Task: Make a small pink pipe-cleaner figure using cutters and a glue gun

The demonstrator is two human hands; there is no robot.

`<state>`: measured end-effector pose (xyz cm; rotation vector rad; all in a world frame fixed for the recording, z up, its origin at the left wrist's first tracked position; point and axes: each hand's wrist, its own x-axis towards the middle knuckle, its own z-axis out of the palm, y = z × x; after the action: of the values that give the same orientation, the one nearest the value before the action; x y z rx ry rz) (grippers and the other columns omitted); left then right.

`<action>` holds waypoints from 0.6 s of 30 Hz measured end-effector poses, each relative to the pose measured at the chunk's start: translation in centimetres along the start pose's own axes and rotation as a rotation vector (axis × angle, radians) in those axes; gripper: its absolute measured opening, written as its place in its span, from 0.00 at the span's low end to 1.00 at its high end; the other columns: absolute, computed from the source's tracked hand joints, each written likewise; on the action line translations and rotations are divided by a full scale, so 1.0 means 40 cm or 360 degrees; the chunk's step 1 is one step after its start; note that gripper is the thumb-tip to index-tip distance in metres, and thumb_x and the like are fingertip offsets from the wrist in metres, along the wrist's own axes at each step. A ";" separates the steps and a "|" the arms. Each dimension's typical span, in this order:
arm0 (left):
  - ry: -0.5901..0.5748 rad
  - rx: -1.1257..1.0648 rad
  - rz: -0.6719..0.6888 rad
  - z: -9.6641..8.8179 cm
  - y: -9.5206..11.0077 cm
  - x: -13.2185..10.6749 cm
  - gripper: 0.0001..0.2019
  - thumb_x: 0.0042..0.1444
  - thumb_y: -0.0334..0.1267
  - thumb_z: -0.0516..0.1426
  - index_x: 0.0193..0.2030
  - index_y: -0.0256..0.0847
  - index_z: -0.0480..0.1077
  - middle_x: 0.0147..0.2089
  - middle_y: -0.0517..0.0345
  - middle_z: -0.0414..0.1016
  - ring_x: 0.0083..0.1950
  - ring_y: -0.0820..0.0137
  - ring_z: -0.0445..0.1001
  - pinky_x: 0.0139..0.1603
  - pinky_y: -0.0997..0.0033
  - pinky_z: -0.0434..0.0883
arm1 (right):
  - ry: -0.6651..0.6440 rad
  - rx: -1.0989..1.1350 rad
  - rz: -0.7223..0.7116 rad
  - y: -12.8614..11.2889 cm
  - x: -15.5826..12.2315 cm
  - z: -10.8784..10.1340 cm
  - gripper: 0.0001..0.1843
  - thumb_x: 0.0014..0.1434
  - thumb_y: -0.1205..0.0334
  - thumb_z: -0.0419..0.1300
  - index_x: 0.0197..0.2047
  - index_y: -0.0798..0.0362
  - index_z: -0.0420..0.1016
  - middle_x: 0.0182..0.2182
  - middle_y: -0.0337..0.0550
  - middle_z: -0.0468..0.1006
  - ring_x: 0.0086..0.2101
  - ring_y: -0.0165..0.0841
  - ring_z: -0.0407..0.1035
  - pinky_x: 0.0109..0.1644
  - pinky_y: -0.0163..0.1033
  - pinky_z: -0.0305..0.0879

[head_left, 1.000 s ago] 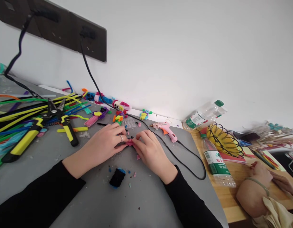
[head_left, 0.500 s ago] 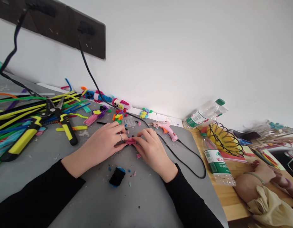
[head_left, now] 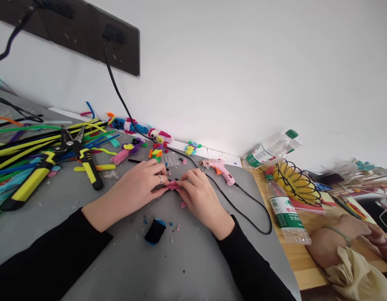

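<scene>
Between the fingertips of both hands is a small bundle of pink pipe cleaners (head_left: pixel 172 185). My left hand (head_left: pixel 140 179), with a ring on one finger, pinches its left end. My right hand (head_left: pixel 199 198) grips the right end, and another pink piece (head_left: pixel 183 204) shows just under it. Nearer to me on the grey tabletop (head_left: pixel 124 259) lies a black and blue pipe-cleaner block (head_left: pixel 155 231), apart from both hands. A pink glue gun (head_left: pixel 223 170) rests beyond my right hand, its cord looping round to the right.
At left, yellow-black wire strippers (head_left: pixel 72 146) lie open on loose pipe cleaners (head_left: pixel 27 144). Several small pipe-cleaner figures (head_left: pixel 131 148) line the wall. Right, on a wooden table (head_left: pixel 301 280), are a plastic bottle (head_left: pixel 287 215), a yellow wire basket (head_left: pixel 295 184) and another person's arm (head_left: pixel 333 240).
The pink bundle has tilted slightly between my fingers, while both hands stay in nearly the same place. A black cable at the far left has shifted left, and the other person's hands have moved slightly.
</scene>
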<state>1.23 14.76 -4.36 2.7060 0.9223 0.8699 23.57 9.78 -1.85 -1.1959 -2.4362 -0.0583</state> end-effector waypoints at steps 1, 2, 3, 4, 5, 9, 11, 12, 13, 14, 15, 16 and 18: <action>-0.0005 -0.0004 0.0001 0.000 0.000 0.000 0.08 0.66 0.34 0.59 0.36 0.44 0.78 0.42 0.54 0.77 0.45 0.61 0.73 0.46 0.60 0.69 | -0.0005 0.0006 0.0004 0.000 0.000 0.001 0.11 0.74 0.65 0.55 0.45 0.54 0.80 0.40 0.49 0.77 0.43 0.39 0.67 0.47 0.45 0.70; -0.0009 -0.0006 0.0003 0.000 -0.001 0.001 0.08 0.66 0.33 0.59 0.35 0.44 0.78 0.42 0.54 0.77 0.45 0.60 0.73 0.46 0.60 0.69 | -0.0008 0.0010 0.0006 0.000 0.000 0.002 0.12 0.75 0.64 0.55 0.45 0.54 0.80 0.39 0.49 0.77 0.42 0.39 0.66 0.46 0.45 0.70; -0.0014 -0.0006 0.0002 0.000 -0.001 0.001 0.08 0.65 0.33 0.60 0.35 0.44 0.78 0.42 0.54 0.77 0.45 0.60 0.72 0.46 0.60 0.69 | -0.0010 0.0012 0.0007 0.000 0.000 0.003 0.12 0.75 0.64 0.54 0.45 0.54 0.80 0.39 0.49 0.77 0.42 0.39 0.66 0.46 0.45 0.70; -0.0019 -0.0004 0.0003 -0.001 -0.001 0.002 0.07 0.65 0.33 0.60 0.35 0.44 0.78 0.42 0.55 0.77 0.44 0.60 0.72 0.45 0.60 0.68 | -0.0011 0.0014 0.0006 0.000 0.000 0.004 0.13 0.75 0.64 0.54 0.44 0.55 0.80 0.39 0.49 0.77 0.42 0.39 0.66 0.46 0.45 0.70; -0.0023 0.0002 0.0004 -0.001 -0.001 0.002 0.07 0.65 0.33 0.60 0.35 0.44 0.78 0.42 0.55 0.77 0.44 0.61 0.72 0.45 0.60 0.68 | -0.0010 0.0015 0.0005 0.000 0.000 0.004 0.13 0.75 0.64 0.54 0.44 0.55 0.80 0.39 0.49 0.77 0.42 0.39 0.66 0.46 0.45 0.70; -0.0048 0.0024 0.0021 -0.002 0.000 0.004 0.07 0.65 0.32 0.60 0.34 0.42 0.77 0.42 0.54 0.77 0.43 0.61 0.72 0.45 0.60 0.68 | -0.0017 0.0020 0.0019 -0.001 0.000 0.006 0.13 0.75 0.64 0.54 0.43 0.55 0.80 0.38 0.49 0.77 0.41 0.39 0.66 0.45 0.45 0.70; -0.0049 0.0029 0.0027 -0.002 0.001 0.004 0.08 0.65 0.32 0.60 0.34 0.42 0.77 0.41 0.54 0.76 0.43 0.61 0.72 0.44 0.60 0.68 | -0.0028 0.0019 0.0034 -0.002 0.000 0.006 0.14 0.75 0.64 0.53 0.42 0.54 0.79 0.38 0.49 0.77 0.41 0.39 0.65 0.46 0.45 0.69; -0.0048 0.0033 0.0027 -0.002 0.002 0.004 0.08 0.65 0.32 0.60 0.33 0.42 0.76 0.41 0.54 0.76 0.43 0.61 0.71 0.44 0.60 0.68 | -0.0030 0.0019 0.0037 -0.002 0.000 0.006 0.14 0.75 0.63 0.53 0.42 0.54 0.79 0.38 0.48 0.77 0.41 0.39 0.65 0.46 0.45 0.69; -0.0047 0.0039 0.0027 -0.002 0.002 0.004 0.09 0.65 0.32 0.59 0.33 0.42 0.76 0.41 0.54 0.75 0.42 0.62 0.71 0.43 0.60 0.68 | -0.0030 0.0019 0.0037 -0.002 0.000 0.006 0.15 0.76 0.63 0.53 0.41 0.55 0.79 0.38 0.48 0.76 0.41 0.39 0.65 0.46 0.45 0.69; -0.0050 0.0046 0.0030 -0.002 0.002 0.004 0.09 0.66 0.32 0.59 0.33 0.41 0.76 0.41 0.54 0.75 0.42 0.62 0.71 0.43 0.61 0.68 | -0.0030 0.0020 0.0034 -0.002 0.000 0.007 0.15 0.76 0.63 0.53 0.40 0.55 0.79 0.37 0.48 0.76 0.41 0.39 0.65 0.46 0.45 0.69; -0.0057 0.0053 0.0033 -0.002 0.002 0.004 0.09 0.66 0.32 0.59 0.32 0.41 0.76 0.41 0.54 0.75 0.42 0.62 0.71 0.43 0.60 0.68 | -0.0027 0.0023 0.0032 -0.002 0.001 0.008 0.16 0.76 0.63 0.53 0.40 0.56 0.79 0.37 0.49 0.76 0.41 0.39 0.64 0.46 0.45 0.69; -0.0066 0.0060 0.0037 -0.002 0.002 0.004 0.09 0.66 0.33 0.60 0.33 0.41 0.76 0.40 0.54 0.75 0.42 0.62 0.71 0.43 0.60 0.68 | -0.0026 0.0027 0.0027 -0.001 0.001 0.008 0.16 0.75 0.63 0.53 0.39 0.56 0.79 0.37 0.49 0.76 0.41 0.39 0.64 0.46 0.45 0.69; -0.0079 0.0066 0.0041 -0.003 0.001 0.005 0.09 0.65 0.33 0.60 0.33 0.40 0.77 0.40 0.53 0.75 0.42 0.61 0.71 0.43 0.60 0.68 | -0.0031 0.0036 0.0024 0.000 0.003 0.010 0.16 0.75 0.64 0.54 0.37 0.56 0.78 0.36 0.49 0.77 0.40 0.39 0.64 0.45 0.45 0.69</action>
<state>1.34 14.84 -4.16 2.7671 0.9072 0.7926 23.38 9.94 -2.16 -1.2102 -2.4379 -0.0151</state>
